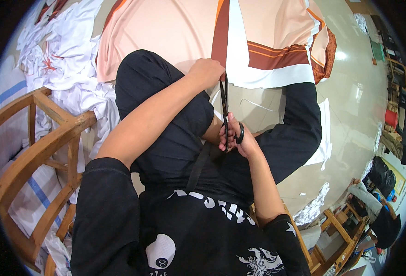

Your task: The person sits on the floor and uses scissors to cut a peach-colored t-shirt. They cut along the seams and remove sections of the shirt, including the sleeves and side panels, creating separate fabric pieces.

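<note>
My right hand (238,136) is closed round the handles of black scissors (224,102), whose blades point away from me, slightly parted. Their tips reach the near edge of a large printed fabric (166,32), peach with brown, orange and white parts. Just left of the blade tips, my left hand (206,73) pinches the edge of this fabric, by its brown strip. The fabric spreads over the floor beyond my knees, and its white border (276,76) lies against my right leg. What lies exactly between the blades is too small to tell.
A wooden chair frame (42,156) stands close at my left, beside heaped white cloth (69,55). A thin white offcut (257,105) lies on the tiled floor (350,115) between my legs. More wooden furniture (336,234) and piled items stand at the lower right.
</note>
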